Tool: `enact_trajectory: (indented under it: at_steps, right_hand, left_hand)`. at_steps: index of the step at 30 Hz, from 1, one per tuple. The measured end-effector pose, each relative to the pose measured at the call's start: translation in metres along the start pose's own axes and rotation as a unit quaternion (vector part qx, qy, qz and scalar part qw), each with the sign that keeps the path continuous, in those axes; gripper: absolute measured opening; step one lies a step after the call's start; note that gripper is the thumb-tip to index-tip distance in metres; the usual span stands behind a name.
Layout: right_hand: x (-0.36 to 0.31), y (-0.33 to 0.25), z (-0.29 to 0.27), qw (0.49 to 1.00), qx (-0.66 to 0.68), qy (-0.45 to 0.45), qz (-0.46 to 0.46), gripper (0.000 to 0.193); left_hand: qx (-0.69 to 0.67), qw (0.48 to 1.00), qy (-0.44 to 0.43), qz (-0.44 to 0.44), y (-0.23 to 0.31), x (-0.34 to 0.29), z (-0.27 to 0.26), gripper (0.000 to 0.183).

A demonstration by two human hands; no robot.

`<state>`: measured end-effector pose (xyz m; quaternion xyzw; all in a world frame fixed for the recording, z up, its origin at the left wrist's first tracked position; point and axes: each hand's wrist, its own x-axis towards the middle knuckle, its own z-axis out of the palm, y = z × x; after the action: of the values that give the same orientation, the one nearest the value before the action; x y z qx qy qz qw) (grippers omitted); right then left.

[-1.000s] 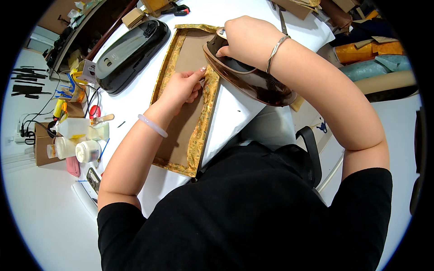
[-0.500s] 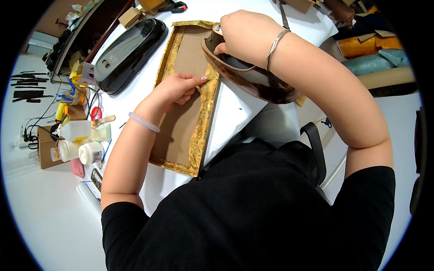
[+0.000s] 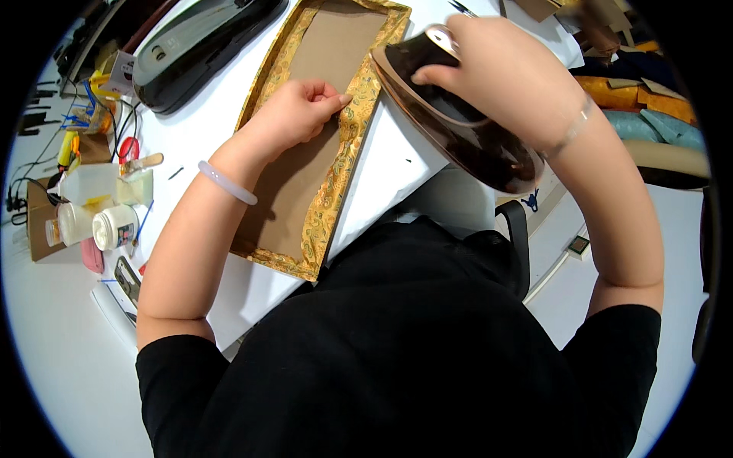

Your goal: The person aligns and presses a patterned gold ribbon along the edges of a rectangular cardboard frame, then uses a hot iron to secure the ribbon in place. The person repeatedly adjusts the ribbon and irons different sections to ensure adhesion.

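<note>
My right hand [image 3: 496, 76] is wrapped round the handle of a dark brown, glossy clothes iron [image 3: 458, 126]. The iron is tilted beside the right edge of a long shallow tray-like panel [image 3: 294, 183], brown inside and bordered with gold patterned fabric [image 3: 336, 179]. Whether the iron touches the fabric, I cannot tell. Over the panel, my left hand [image 3: 298, 114] has curled fingers, with thumb and forefinger pinched at the inner edge of the right-hand fabric strip. That strip looks wavy and rumpled along its lower part.
A black iron stand or case [image 3: 198, 53] lies left of the panel on the white table [image 3: 389, 172]. Farther left are a white open jar [image 3: 114, 227], other tubs, a phone [image 3: 127, 276] and cables. Fabric rolls [image 3: 649, 126] are stacked at right.
The iron, in my right hand, has moved right, away from the panel's fabric border. My left hand stays at the fabric strip. The whole view has shifted, moving the table things left and up.
</note>
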<state>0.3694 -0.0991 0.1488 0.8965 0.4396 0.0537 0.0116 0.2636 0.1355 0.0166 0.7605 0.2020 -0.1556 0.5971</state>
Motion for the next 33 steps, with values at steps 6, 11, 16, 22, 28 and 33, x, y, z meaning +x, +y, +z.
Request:
enact_trajectory:
  at_steps: [6, 11, 16, 22, 28, 33]
  right_hand:
    - [-0.002, -0.009, 0.009, 0.998, 0.010, 0.048, -0.033, 0.048]
    - [0.029, -0.026, -0.024, 0.992, 0.049, -0.116, -0.013, 0.037]
    - [0.032, -0.023, -0.019, 0.993, 0.061, -0.098, -0.018, 0.032]
    - [0.037, -0.026, -0.007, 0.993, 0.049, -0.104, -0.003, 0.030]
    - [0.030, -0.023, -0.016, 0.994, 0.039, -0.103, -0.027, 0.030]
    - [-0.014, -0.019, -0.031, 0.986, 0.044, -0.162, -0.005, 0.038]
  left_hand:
    - [-0.005, 1.000, 0.017, 0.014, -0.003, 0.000, 0.003, 0.024]
    - [-0.111, 0.992, 0.064, 0.013, -0.010, -0.006, -0.005, 0.030]
    - [-0.063, 0.995, -0.019, -0.078, 0.008, -0.025, -0.004, 0.036]
    - [0.002, 0.999, -0.009, -0.045, -0.001, -0.020, 0.000, 0.031]
    - [0.007, 1.000, -0.005, -0.012, -0.011, -0.017, 0.001, 0.030]
    - [0.028, 0.999, 0.014, -0.012, -0.014, -0.021, 0.003, 0.031]
